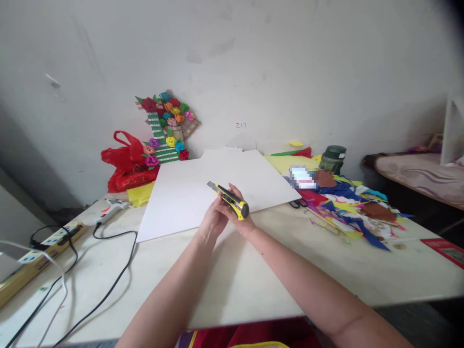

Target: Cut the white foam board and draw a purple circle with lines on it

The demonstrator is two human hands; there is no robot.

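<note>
A yellow and black utility knife point(232, 200) is held up over the front edge of a large white board point(188, 193), its blade out and pointing to the upper left. My right hand point(241, 215) is closed around its handle end. My left hand point(214, 215) touches the right hand from the left, its fingers closed at the front part of the knife. The board lies flat on the pale table point(224, 290).
On the left are a glue gun point(116, 209), a power strip point(54, 246) and cords. A red bag point(125, 164) and paper flowers point(170, 116) stand behind. Paper scraps point(348, 208), scissors point(299, 203), a phone point(303, 178) and a bottle point(332, 159) are right.
</note>
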